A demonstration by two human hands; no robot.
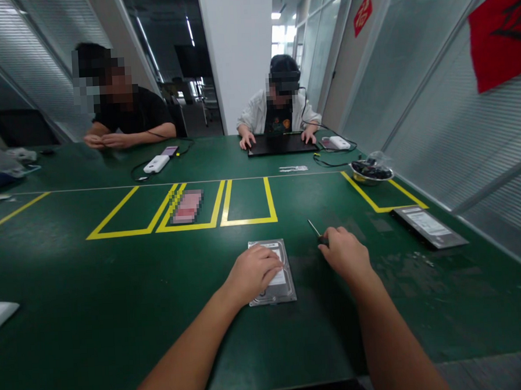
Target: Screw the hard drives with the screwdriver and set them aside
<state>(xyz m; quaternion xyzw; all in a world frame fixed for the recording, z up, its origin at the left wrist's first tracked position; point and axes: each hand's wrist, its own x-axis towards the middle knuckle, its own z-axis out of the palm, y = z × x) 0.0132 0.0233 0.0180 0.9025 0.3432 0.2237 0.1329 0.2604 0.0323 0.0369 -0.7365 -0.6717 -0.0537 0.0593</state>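
Note:
A silver hard drive (287, 289) with a white label lies flat on the green table (118, 307). Across its upper left part rests my left hand (255, 274), fingers bent over the label; whether it grips the drive or only lies on it is hard to tell. To the right of the drive, my right hand (345, 251) is closed around the dark handle of a screwdriver (314, 227), whose thin metal shaft points up and left, away from the drive.
Another hard drive (432, 227) lies at the right, near a metal bowl (371, 172) of dark items. Yellow tape (249, 221) marks areas beyond my hands. Two people sit opposite, one with hands on a black panel (282, 144). A white object (0, 314) lies far left.

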